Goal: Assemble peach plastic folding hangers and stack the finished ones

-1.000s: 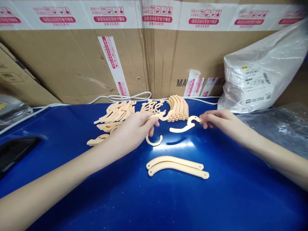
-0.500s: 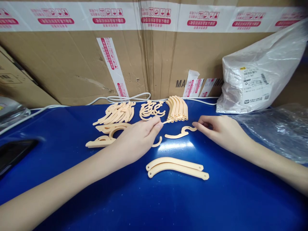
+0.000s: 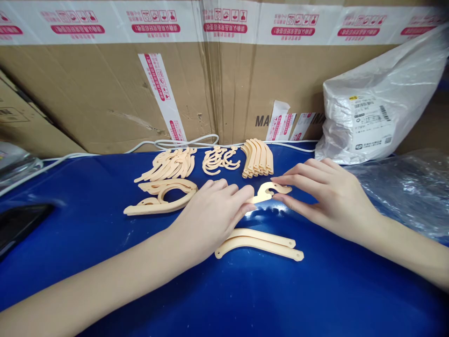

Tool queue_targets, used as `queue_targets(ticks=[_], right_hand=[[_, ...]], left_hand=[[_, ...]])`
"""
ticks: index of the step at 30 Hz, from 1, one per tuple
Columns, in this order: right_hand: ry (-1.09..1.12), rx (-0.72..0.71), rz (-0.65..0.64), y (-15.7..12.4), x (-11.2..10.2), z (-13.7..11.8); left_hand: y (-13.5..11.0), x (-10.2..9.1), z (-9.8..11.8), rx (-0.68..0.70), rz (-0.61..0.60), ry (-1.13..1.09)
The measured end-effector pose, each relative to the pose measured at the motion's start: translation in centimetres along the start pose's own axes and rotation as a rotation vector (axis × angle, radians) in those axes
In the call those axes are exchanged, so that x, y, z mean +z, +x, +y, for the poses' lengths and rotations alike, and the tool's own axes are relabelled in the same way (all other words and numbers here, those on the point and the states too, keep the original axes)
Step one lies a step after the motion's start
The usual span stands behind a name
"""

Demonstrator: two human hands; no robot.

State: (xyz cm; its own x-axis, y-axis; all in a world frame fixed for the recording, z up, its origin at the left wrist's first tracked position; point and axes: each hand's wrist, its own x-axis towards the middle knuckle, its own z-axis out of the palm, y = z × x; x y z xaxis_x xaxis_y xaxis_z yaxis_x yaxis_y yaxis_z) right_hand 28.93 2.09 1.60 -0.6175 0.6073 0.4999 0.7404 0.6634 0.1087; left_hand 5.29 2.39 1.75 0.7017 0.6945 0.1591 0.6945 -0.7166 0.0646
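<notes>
A beige plastic hanger piece (image 3: pixel 264 191) with a hook-like curve is held just above the blue table. My left hand (image 3: pixel 219 210) is closed on its left end, the fingers covering that end. Around its right end, the thumb and index finger of my right hand (image 3: pixel 322 196) close in a pinch, with the other fingers loosely bent. Below lie two long curved hanger arms (image 3: pixel 261 245) with holes at their ends, partly behind my left hand. To the left of that hand sit folded hangers (image 3: pixel 161 199), one lying against another.
Along the back lie piles of slender curved parts (image 3: pixel 171 164), small hooks (image 3: pixel 220 159) and stacked hanger arms (image 3: pixel 257 158). A white cable (image 3: pixel 189 140) runs before a cardboard box (image 3: pixel 238 84). A white parcel bag (image 3: pixel 372 103) and clear plastic film (image 3: pixel 410 187) are right, a black phone (image 3: pixel 24 227) left.
My left hand has come right and down onto the left end of the hook-shaped piece, which is now lifted. My right fingers have spread and closed around its right end.
</notes>
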Motion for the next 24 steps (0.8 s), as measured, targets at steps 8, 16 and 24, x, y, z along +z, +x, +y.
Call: queue_targets(ticks=[8, 16, 24], right_hand=[[0.138, 0.121, -0.099, 0.1, 1.1, 1.7], [0.117, 0.167, -0.226, 0.0, 2.1, 2.9], [0.12, 0.161, -0.205, -0.1, 2.5, 3.0]], left_hand=[[-0.3, -1.0, -0.2, -0.026, 0.017, -0.018], [-0.4, -1.3, -0.7, 0.062, -0.026, 0.019], [-0.9, 0.1, -0.8, 0.128, -0.139, -0.085]])
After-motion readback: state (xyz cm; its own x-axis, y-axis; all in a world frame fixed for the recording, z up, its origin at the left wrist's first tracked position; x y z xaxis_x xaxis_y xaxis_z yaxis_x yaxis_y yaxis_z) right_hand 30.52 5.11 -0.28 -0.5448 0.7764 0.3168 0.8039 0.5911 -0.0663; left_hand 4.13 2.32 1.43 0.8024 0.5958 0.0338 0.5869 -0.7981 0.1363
